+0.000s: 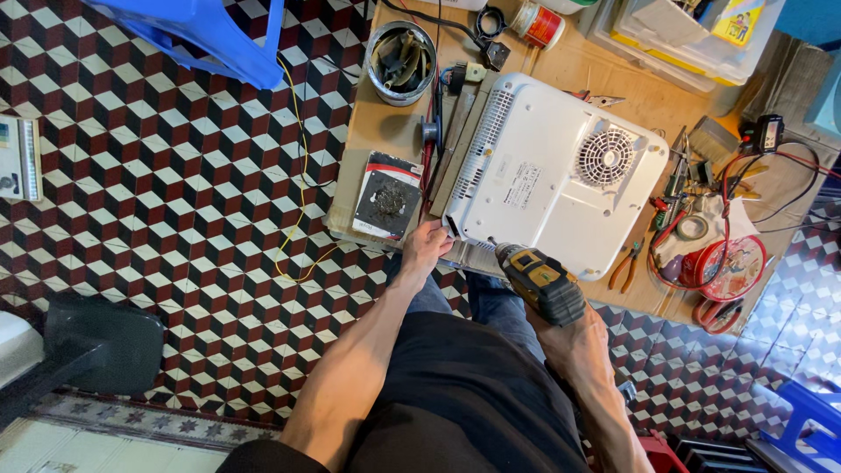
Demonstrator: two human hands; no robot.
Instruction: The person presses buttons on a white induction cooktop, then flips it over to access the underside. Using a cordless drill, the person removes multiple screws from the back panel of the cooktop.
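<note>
Left hand [427, 248] pinches the near corner of the white plastic upturned appliance casing [552, 171] at the wooden bench's [378, 131] near edge; right hand [574, 337], wrapped round the yellow-and-black cordless driver [539, 278], could slip off a screw and gouge the casing.

White appliance [547, 171] (yellow-black drill [541, 282])

A round tin [401, 61] (full of scrap) and orange-handled pliers [627, 265].

White appliance [547, 171] lies underside-up on your bench, round fan grille toward its right, slotted vents along left edge. Yellow-black cordless drill [540, 282] tilted, tip at appliance's near edge.
</note>
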